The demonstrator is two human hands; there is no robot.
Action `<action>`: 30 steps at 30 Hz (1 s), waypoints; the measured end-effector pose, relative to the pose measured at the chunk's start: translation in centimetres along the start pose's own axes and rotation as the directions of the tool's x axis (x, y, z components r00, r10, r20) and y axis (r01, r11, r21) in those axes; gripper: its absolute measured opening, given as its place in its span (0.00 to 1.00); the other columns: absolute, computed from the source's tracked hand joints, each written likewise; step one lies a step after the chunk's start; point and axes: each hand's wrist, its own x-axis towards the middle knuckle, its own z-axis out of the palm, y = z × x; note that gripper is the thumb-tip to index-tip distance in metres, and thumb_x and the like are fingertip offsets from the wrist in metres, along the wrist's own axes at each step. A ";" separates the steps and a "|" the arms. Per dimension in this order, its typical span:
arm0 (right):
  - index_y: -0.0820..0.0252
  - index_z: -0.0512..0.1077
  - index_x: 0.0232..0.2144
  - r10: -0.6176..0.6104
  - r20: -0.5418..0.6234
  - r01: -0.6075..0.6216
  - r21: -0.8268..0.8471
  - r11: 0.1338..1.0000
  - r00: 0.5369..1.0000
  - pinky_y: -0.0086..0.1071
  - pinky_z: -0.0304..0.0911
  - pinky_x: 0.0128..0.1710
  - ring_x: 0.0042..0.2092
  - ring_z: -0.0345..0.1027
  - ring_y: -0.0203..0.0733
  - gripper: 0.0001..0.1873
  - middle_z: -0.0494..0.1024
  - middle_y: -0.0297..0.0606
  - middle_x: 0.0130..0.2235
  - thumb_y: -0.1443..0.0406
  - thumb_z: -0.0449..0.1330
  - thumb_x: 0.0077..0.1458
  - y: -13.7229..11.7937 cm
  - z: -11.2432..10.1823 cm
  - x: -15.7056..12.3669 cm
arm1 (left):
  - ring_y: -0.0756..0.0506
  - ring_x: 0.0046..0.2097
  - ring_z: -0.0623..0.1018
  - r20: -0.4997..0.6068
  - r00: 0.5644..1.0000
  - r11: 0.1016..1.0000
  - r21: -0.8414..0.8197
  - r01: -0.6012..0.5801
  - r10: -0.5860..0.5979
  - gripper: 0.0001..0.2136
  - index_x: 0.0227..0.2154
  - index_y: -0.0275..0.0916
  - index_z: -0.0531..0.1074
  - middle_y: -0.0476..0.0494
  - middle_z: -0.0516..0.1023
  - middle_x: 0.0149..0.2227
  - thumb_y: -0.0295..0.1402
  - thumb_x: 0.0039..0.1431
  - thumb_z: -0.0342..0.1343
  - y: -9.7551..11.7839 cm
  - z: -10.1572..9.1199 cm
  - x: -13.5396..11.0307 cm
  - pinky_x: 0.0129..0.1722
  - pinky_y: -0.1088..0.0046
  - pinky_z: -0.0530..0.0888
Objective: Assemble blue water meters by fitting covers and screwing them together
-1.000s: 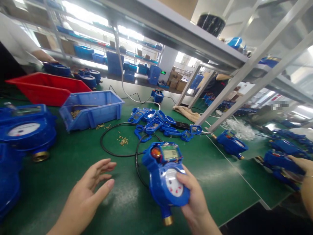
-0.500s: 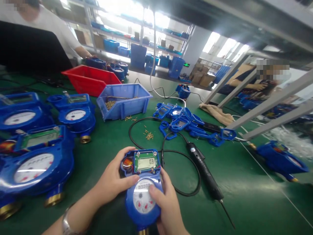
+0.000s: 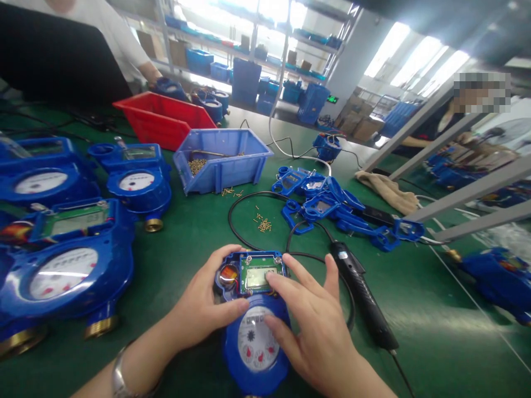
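Note:
A blue water meter with a white dial sits in front of me, its upper housing uncovered. Inside show a green circuit board with a small LCD display and a round battery-like part. My left hand grips the meter's left side, thumb across the front below the board. Over its right side my right hand spreads its fingers, one fingertip over the display and the thumb by the dial. To the right lies a black electric screwdriver with its cable looped on the green table.
Several blue water meters stand at left. A blue bin of brass screws and a red bin are behind, with loose screws nearby. Blue cover frames lie in a heap. Metal frame bars cross at right. Two people work beyond.
My right hand has released the meter's right side and lifted, fingers spreading over the display. My left hand keeps its hold. The view has shifted slightly.

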 end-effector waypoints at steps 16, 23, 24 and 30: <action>0.51 0.67 0.43 0.322 -0.226 -0.239 0.328 0.914 0.919 0.49 0.35 0.62 0.53 0.64 0.45 0.15 0.76 0.34 0.45 0.69 0.58 0.52 1.3 0.1 2.1 | 0.37 0.50 0.72 0.013 0.998 0.995 -0.075 0.060 -0.059 0.33 0.53 0.39 0.55 0.37 0.69 0.52 0.39 0.44 0.62 0.5 0.4 -0.1 0.49 0.63 0.71; 0.57 0.64 0.49 0.544 0.456 -0.624 0.763 0.168 0.704 0.43 0.58 0.52 0.52 0.63 0.48 0.29 0.68 0.41 0.52 0.67 0.62 0.41 2.3 1.8 3.9 | 0.37 0.48 0.74 0.006 0.996 0.991 -0.100 0.093 -0.093 0.33 0.52 0.40 0.57 0.37 0.69 0.52 0.37 0.43 0.63 0.6 0.5 0.0 0.48 0.61 0.72; 0.58 0.64 0.47 0.531 0.495 -0.628 0.773 0.094 0.688 0.41 0.61 0.48 0.48 0.66 0.47 0.28 0.71 0.41 0.49 0.67 0.62 0.40 2.1 1.9 4.1 | 0.37 0.48 0.74 0.003 0.996 0.991 -0.095 0.090 -0.091 0.33 0.52 0.40 0.57 0.37 0.69 0.52 0.38 0.43 0.62 0.6 0.5 0.0 0.47 0.61 0.72; 0.58 0.64 0.39 0.514 0.552 -0.632 0.774 -0.025 0.656 0.34 0.64 0.33 0.33 0.69 0.40 0.23 0.74 0.35 0.34 0.67 0.64 0.37 0.9 2.1 4.7 | 0.37 0.48 0.73 -0.006 0.997 0.992 -0.104 0.078 -0.079 0.32 0.52 0.40 0.57 0.39 0.71 0.50 0.39 0.43 0.62 0.7 0.7 0.0 0.46 0.64 0.72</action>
